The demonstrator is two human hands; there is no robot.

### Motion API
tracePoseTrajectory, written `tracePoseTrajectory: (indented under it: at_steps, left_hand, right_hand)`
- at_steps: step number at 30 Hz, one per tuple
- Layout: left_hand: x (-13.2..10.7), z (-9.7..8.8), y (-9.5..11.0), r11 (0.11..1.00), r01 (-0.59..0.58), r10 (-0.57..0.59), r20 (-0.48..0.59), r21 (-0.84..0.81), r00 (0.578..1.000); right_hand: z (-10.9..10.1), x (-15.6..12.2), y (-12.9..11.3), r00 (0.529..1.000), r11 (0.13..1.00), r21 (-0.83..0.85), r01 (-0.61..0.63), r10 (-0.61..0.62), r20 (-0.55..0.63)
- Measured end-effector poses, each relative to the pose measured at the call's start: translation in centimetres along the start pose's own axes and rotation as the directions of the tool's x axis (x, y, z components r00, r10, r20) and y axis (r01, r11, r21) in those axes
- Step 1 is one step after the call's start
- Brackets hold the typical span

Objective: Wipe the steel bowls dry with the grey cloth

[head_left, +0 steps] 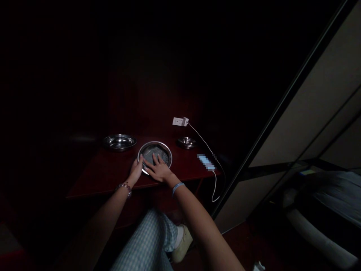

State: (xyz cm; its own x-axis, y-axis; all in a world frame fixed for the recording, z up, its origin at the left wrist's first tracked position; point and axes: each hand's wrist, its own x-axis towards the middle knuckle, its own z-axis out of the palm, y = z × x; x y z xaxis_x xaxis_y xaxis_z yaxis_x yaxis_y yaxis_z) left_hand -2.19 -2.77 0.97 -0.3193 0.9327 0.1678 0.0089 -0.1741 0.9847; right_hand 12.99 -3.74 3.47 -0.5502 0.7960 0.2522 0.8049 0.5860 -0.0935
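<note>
Closest to you are your checked trousers (141, 241) and, past the knee, a pale shoe (182, 246). Your forearms reach forward, a beaded bracelet (125, 188) on the left wrist and a blue band (178, 186) on the right.

Your left hand (135, 171) grips the near left side of a round metal dish (155, 142), thumb over the rim and the other fingers mostly hidden. Your right hand (159, 171) comes in over the near rim with its fingers (154, 159) spread, gripping nothing, laid over the grey, textured patch (166, 153) inside; you cannot tell how firmly they press. The dish sits at the middle of the dark red worktop (104, 175), near its front edge. Being round, it has no long axis; its open side faces up and tilts toward you.

Farther back, a wide shiny dish (120, 148) sits on the left and a smaller metal bowl (186, 146) on the right. Right of that lies a pixelated object (206, 162), its white cable (216, 182) looping up to a charger (185, 121) in the socket plate (177, 121) on the wall.
</note>
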Motion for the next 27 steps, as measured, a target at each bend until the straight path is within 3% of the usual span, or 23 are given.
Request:
tracePoseTrajectory:
  at_steps: [3,7,11,16,19,23,27]
  left_hand:
    - [0.0,0.1,0.0,1.000,0.020,-0.020,-0.001,0.004,1.000]
    - [0.2,0.3,-0.1,0.998,0.040,-0.040,0.002,-0.051,0.999]
    - [0.1,0.3,-0.2,0.991,0.102,-0.101,0.024,-0.089,0.995]
    - [-0.2,0.2,0.3,0.992,0.047,-0.047,0.005,-0.115,0.999]
    - [-0.4,0.2,0.6,0.996,0.049,-0.052,-0.037,-0.074,0.998]
    - [-0.6,0.3,0.8,0.998,0.034,-0.037,-0.052,-0.058,0.998]
    - [-0.5,0.2,0.5,0.996,0.094,-0.093,-0.076,0.003,0.993]
  right_hand:
    - [-0.2,-0.1,0.6,0.997,0.999,-0.019,-0.031,0.033,0.072]
    - [-0.8,0.5,1.2,1.000,0.997,-0.080,0.000,0.003,0.028]
    - [-2.9,1.6,3.0,0.993,0.981,-0.155,0.113,-0.109,0.038]
    - [-4.9,1.3,5.4,0.989,0.978,-0.149,0.143,-0.135,0.066]
    - [-4.3,-0.6,5.7,0.995,0.983,-0.162,0.089,-0.080,0.061]
    - [-2.4,-3.3,4.2,0.996,0.997,-0.082,0.013,-0.006,0.089]
    - [-1.1,-3.3,1.6,0.978,0.994,0.095,0.048,-0.066,0.199]
